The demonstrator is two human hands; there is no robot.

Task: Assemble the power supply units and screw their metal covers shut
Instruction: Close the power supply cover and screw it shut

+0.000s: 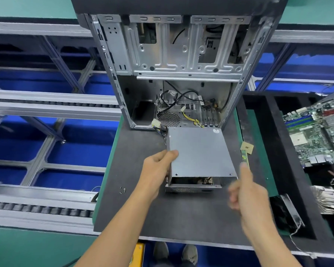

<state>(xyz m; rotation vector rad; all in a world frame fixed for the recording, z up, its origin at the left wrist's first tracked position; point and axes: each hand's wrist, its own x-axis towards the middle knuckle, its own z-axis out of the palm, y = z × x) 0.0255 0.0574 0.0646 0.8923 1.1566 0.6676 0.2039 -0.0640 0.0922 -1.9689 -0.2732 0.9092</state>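
Observation:
A grey power supply unit [199, 151] lies on the dark mat [135, 212] in front of an open computer case [181, 60]. Its flat metal cover sits shifted back, so the near end shows the inside above a mesh wall. Yellow and black cables run from its far left corner into the case. My left hand [156, 170] grips the cover's left edge, thumb on top. My right hand [247, 191] is blurred beside the unit's near right corner, one digit raised and the others curled. I cannot tell whether it holds anything.
A few small screws [122, 189] lie on the mat left of my left arm. A thin green strip [244, 156] and a square chip [247, 146] lie right of the unit. A motherboard [316, 132], a heat sink [328, 201] and a black part [285, 211] sit at the right. A roller conveyor [39, 209] runs at the left.

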